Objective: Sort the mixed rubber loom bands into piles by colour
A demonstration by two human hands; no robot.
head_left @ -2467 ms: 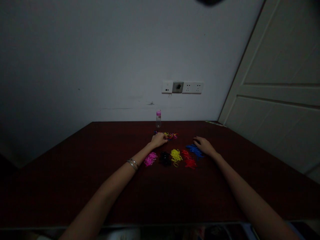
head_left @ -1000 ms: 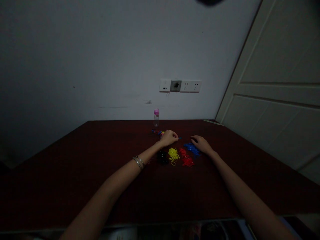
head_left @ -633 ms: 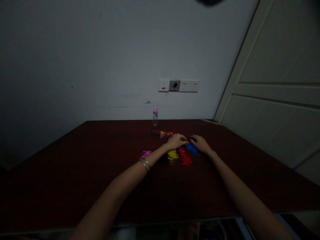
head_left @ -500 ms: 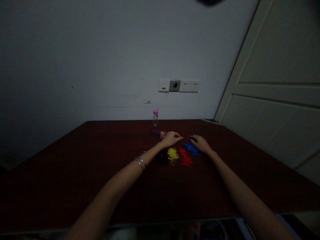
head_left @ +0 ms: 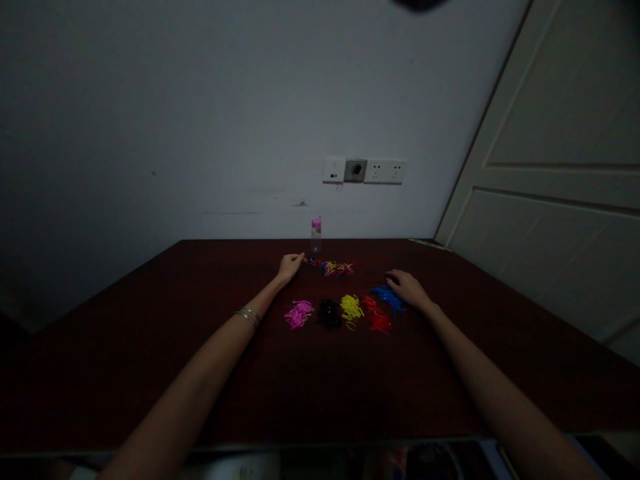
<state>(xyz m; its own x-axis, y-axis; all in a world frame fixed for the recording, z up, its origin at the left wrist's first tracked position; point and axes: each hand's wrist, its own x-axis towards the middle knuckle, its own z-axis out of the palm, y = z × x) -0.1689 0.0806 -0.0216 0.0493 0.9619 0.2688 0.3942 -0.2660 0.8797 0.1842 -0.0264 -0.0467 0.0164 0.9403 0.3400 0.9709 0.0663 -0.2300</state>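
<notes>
My left hand (head_left: pixel 290 268) is at the left end of a mixed-colour pile of rubber bands (head_left: pixel 337 268). Its fingertips are pinched together at the pile's edge; whatever lies between them is too small to see. My right hand (head_left: pixel 407 288) rests on the table beside the blue rubber bands (head_left: pixel 390 299), its fingers loosely bent and apart with nothing visible in them. In a row nearer me lie separate heaps of pink rubber bands (head_left: pixel 299 314), black rubber bands (head_left: pixel 329 313), yellow rubber bands (head_left: pixel 351 309) and red rubber bands (head_left: pixel 377 316).
A clear bottle with a pink top (head_left: pixel 316 235) stands behind the mixed pile, near the wall. The dark red table (head_left: pixel 320 387) reaches back to the wall, where sockets (head_left: pixel 385 171) are mounted. A pale panelled door (head_left: pixel 560 180) is on the right.
My left hand has moved left, from the right part of the mixed pile to its left end, uncovering the pile and the pink heap. My right hand has stayed by the blue bands.
</notes>
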